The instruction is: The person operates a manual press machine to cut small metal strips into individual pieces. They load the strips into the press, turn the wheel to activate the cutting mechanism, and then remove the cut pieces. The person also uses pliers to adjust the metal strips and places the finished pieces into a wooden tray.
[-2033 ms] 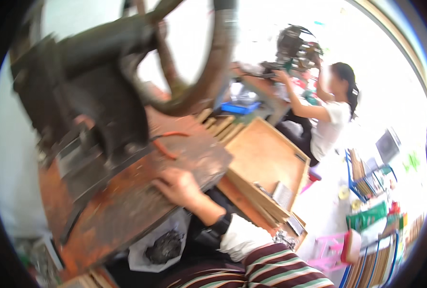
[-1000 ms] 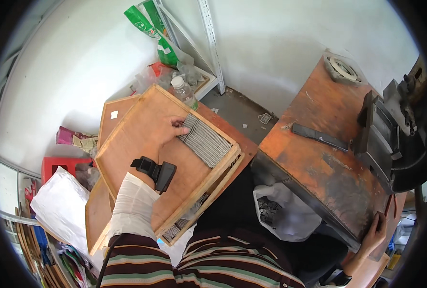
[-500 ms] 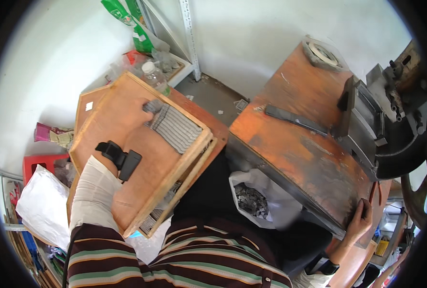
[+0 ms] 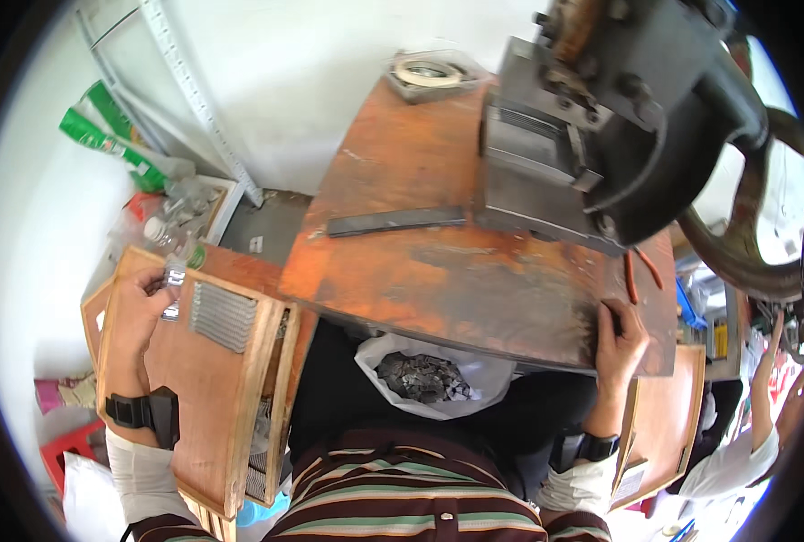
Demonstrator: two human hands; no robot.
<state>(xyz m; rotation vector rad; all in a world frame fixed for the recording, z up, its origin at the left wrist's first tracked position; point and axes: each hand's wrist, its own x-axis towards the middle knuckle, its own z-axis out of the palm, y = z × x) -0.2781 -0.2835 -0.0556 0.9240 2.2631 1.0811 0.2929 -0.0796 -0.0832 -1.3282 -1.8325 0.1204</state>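
My left hand [image 4: 138, 312], over the wooden tray [image 4: 198, 397] at the left, is closed on a short stack of shiny metal strips [image 4: 174, 287]. Beside those fingers, rows of small grey metal strips [image 4: 223, 314] lie packed in the tray's upper corner. My right hand [image 4: 622, 345] rests at the front edge of the worktable [image 4: 393, 280], fingers curled and drawn together; whether anything is in them is hidden. Beyond it stand orange-handled pliers [image 4: 632, 275] and a dark metal hand press [image 4: 546, 181] with a slotted die.
A dark flat bar [image 4: 395, 221] lies on the table, left of the press. Rolls of tape sit in a clear box [image 4: 431, 77] at the back. A white bag of metal scrap [image 4: 424, 375] hangs below the front edge. Another person's arm [image 4: 763, 388] shows at far right.
My view has swung right, bringing the press nearer the middle. My left hand has lifted a stack of metal strips off the rows. My right hand stays by the table edge.
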